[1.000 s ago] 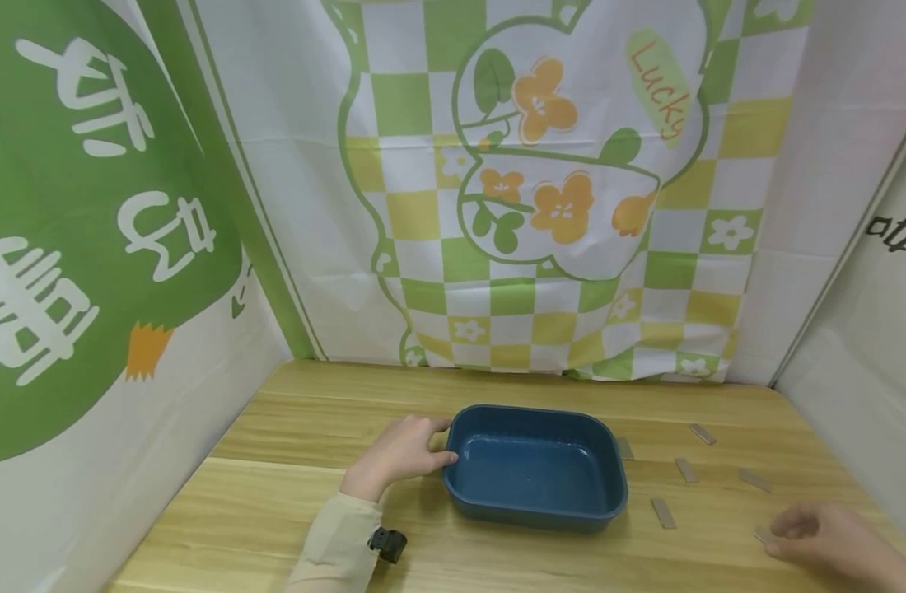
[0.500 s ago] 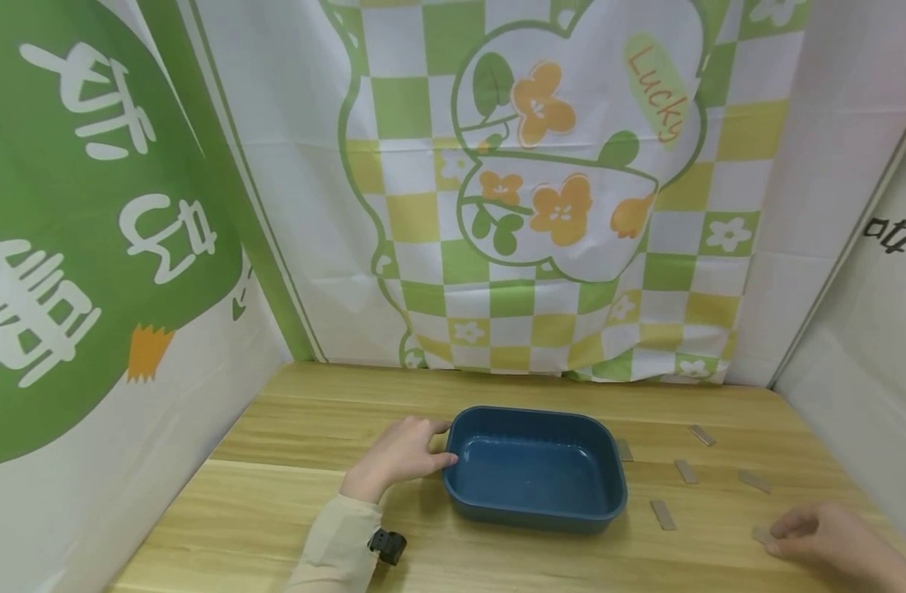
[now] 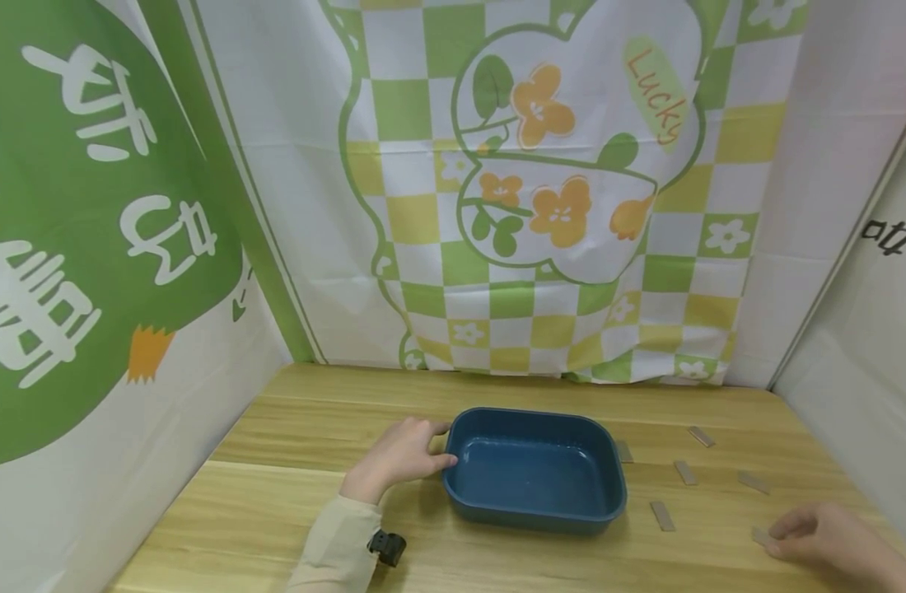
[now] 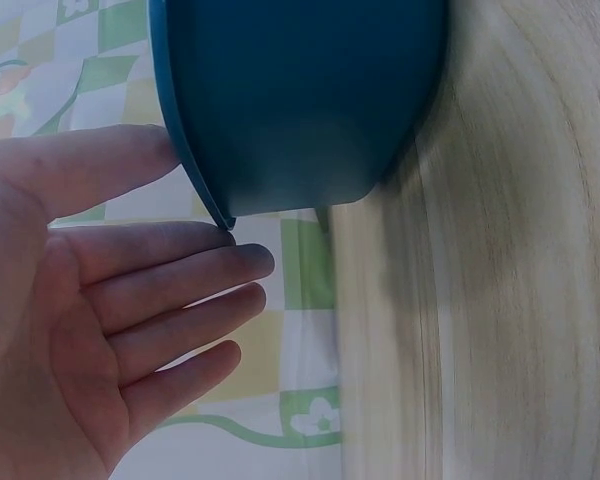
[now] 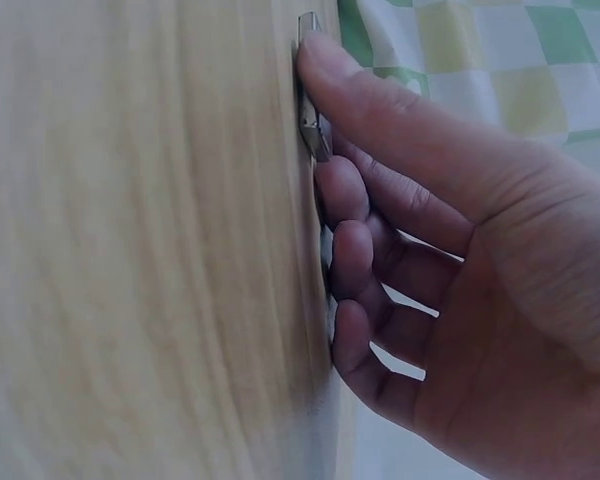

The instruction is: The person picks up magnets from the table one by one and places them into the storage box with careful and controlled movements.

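A deep blue rectangular tray with rounded corners and no contents stands on the wooden table. My left hand is at its left end, thumb and index fingertips touching the rim. In the left wrist view the other fingers extend nearly straight below the rim. At the lower right, my right hand pinches a small flat grey strip between thumb and fingers. The right wrist view shows this strip thin and shiny under the thumb, close to the tabletop, with the remaining fingers curled behind it.
Several similar strips lie scattered right of the tray: one strip against its side, another strip nearer, and a strip by the right hand. A patterned curtain hangs behind the table, with cloth walls on both sides.
The strip in the right hand has turned slightly, so more of its flat face shows in the head view. Left hand and tray have stayed in place.
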A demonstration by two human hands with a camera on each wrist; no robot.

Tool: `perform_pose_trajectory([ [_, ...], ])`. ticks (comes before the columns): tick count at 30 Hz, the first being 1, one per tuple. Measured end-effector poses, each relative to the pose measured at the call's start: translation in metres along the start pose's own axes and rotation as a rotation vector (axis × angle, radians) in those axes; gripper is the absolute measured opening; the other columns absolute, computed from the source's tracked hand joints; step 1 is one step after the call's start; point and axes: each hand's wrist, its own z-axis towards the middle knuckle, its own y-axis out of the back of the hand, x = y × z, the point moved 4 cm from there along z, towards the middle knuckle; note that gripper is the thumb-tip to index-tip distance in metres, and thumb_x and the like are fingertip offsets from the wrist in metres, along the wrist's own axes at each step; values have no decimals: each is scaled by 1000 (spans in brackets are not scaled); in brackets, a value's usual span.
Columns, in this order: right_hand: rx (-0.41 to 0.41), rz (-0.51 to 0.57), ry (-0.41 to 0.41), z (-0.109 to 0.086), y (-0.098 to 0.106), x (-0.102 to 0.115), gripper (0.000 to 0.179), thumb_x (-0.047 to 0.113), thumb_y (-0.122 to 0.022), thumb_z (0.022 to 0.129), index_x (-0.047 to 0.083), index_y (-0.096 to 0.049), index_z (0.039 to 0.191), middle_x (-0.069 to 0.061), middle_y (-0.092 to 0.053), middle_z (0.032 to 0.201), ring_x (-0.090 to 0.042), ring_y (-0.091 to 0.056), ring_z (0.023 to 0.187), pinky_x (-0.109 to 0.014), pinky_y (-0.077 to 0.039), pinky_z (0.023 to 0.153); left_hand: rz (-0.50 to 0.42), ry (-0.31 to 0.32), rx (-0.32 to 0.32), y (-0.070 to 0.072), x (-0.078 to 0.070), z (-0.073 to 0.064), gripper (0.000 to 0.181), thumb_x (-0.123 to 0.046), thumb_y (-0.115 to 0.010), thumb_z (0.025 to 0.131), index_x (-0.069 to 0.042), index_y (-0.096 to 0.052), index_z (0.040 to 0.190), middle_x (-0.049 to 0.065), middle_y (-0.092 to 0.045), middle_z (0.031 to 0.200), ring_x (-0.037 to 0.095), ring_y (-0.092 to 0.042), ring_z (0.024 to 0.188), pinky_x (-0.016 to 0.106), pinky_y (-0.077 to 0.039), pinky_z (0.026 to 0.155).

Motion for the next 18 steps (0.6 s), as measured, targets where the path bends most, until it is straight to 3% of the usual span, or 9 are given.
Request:
perform_pose_trajectory([
  [8, 28, 50, 28, 3, 0, -8, 30, 30, -60, 92, 3, -69, 103, -13, -69, 105, -25, -62, 90, -50, -52, 70, 0, 2, -11, 0, 1, 1, 54, -36, -69, 85, -5, -59, 128, 12, -63, 126, 33, -61, 112, 48, -51, 90],
  [18, 58, 77, 26, 4, 2, -11, 29, 29, -58, 94, 4, -69, 104, -14, -67, 108, -23, -58, 93, -49, -51, 70, -1, -1, -14, 1, 1, 0, 53, -36, -69, 85, -4, -60, 127, 12, -63, 125, 33, -61, 111, 48, -52, 89],
])
